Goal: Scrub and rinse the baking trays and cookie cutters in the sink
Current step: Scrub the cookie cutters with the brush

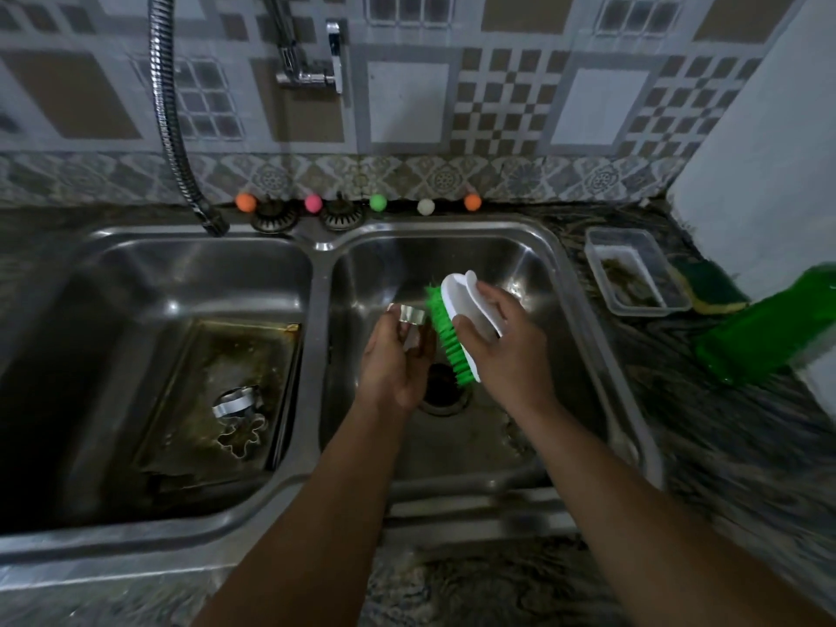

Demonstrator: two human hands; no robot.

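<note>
A person's two bare arms reach over a steel double sink (316,273). Above the right basin, the left hand (394,364) pinches a small metal cookie cutter (409,315) between its fingertips. The right hand (502,343) is wrapped around the white back of a scrub brush (461,325), its green bristles pressed sideways against the cutter. In the left basin lies a greasy, browned baking tray (253,355) with two more cutters (239,418) resting on it (one is shaped like a gingerbread figure). On the counter to the right sit a clear plastic tub (633,237), a green-and-yellow sponge (710,287) just beside it, and a green soap bottle (769,328).
</note>
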